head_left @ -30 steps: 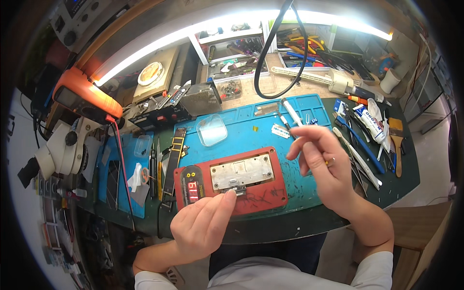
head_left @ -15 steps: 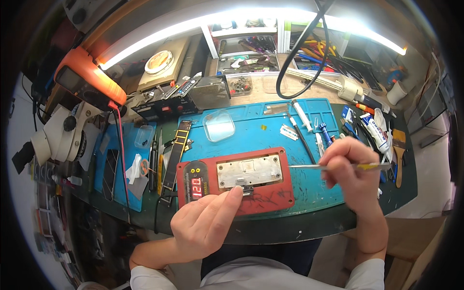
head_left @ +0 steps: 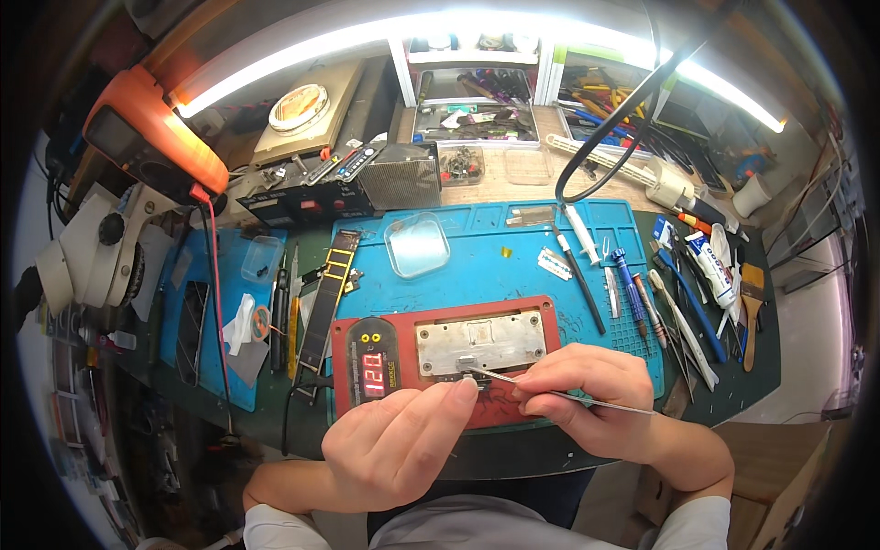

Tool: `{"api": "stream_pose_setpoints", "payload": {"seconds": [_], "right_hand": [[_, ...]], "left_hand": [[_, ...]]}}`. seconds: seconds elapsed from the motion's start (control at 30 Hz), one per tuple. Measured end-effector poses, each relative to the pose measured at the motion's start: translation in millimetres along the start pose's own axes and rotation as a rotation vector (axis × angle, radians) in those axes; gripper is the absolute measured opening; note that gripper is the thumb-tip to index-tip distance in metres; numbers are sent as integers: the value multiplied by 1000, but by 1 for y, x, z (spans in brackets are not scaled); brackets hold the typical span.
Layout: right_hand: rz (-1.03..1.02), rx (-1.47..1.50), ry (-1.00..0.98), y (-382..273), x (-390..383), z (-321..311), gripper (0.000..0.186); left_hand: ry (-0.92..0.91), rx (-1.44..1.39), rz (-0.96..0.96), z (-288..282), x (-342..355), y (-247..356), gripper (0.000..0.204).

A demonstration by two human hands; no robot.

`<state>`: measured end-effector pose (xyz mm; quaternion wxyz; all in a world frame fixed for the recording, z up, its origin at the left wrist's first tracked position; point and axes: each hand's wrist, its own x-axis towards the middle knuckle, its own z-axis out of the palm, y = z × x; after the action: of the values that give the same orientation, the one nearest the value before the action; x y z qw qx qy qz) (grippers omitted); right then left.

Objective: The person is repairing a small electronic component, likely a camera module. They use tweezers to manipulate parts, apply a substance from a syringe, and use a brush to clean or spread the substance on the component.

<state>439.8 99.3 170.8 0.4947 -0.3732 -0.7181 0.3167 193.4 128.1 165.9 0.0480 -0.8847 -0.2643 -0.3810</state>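
A red heating station [head_left: 431, 414] with a lit digital display lies in front of me. Set into it is a silver metal plate [head_left: 480, 344] with corner screws. My left hand [head_left: 396, 445] is closed in a pinch at the plate's near edge, gripping a small dark and silver part [head_left: 467, 366], mostly hidden by the fingertips. My right hand [head_left: 591, 396] is closed around a thin metal tool [head_left: 605, 402], held like a pen. Its tip touches or nearly touches the small part; I cannot tell which.
A blue work mat [head_left: 458, 261] lies under the station, bearing a clear plastic box [head_left: 417, 244], a syringe [head_left: 579, 227] and a razor blade [head_left: 555, 263]. Tweezers, brushes and glue tubes [head_left: 712, 266] lie at right. An orange multimeter [head_left: 151, 137] stands at left; a black cable [head_left: 610, 119] hangs overhead.
My right hand has come left and down from over the mat, bringing the tool's tip to the small part. My left hand stays in its pinch at the plate.
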Motion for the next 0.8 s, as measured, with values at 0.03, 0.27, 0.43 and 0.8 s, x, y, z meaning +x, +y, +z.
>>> {"api": "stream_pose_setpoints", "payload": {"seconds": [0.03, 0.27, 0.43, 0.8], "right_hand": [[-2, -5, -3, 0, 1, 0, 24], [-7, -23, -7, 1, 2, 2, 24], [0, -28, -7, -1, 3, 2, 22], [4, -23, -10, -1, 2, 2, 22]], "left_hand": [[-2, -1, -1, 0, 0, 0, 50], [2, 5, 11, 0, 0, -1, 49], [0, -4, 19, 1, -1, -3, 49], [10, -14, 16, 2, -2, -5, 48]]}}
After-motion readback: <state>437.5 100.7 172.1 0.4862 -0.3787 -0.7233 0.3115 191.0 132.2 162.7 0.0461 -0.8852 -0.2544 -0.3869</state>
